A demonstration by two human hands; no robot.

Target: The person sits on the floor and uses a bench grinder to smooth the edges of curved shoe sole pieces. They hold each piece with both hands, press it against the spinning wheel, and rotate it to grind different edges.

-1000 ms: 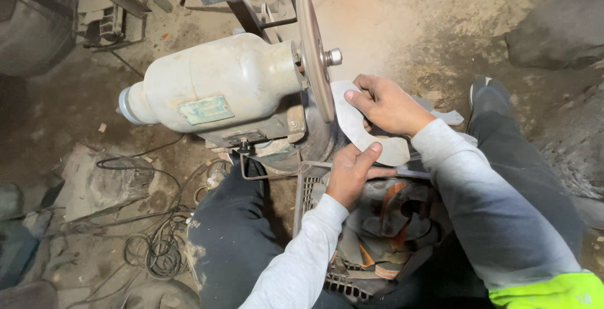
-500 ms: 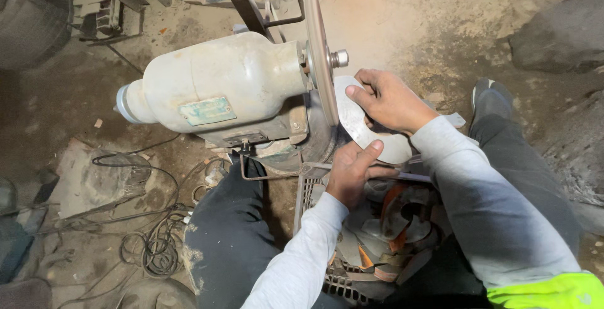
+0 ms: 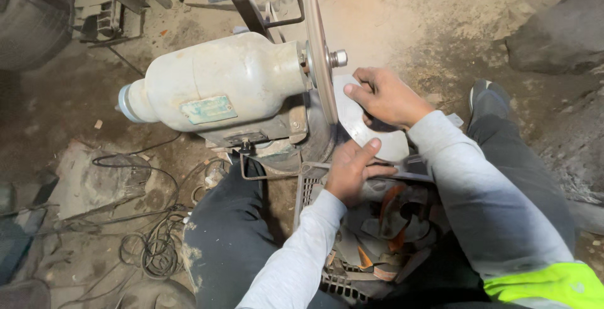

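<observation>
Head view, listed left to right.

Cables: loose coil on the dirt floor, beside the person's leg; a snag risk if a foot shifts.

Grinder motor: pale, dusty housing, standing on a low base.

Grinding wheel: thin disc on the motor shaft, seen edge-on; whether it spins cannot be told.

Left hand: fingers curled shut over the near end of the curved metal blade, thumb on top, just below the wheel.

Curved metal blade: flat, pale, crescent-shaped, pressed against the right face of the wheel and spanning both hands.

Right hand: closed on the far part of the blade, fingertips very near the wheel.

Crate: plastic basket of more metal pieces between the knees.

Hazards, judged: bare knuckles could touch the wheel if the blade slips or catches; a jammed edge could kick the blade toward the lap; sleeve cuffs sit near the shaft nut.
</observation>
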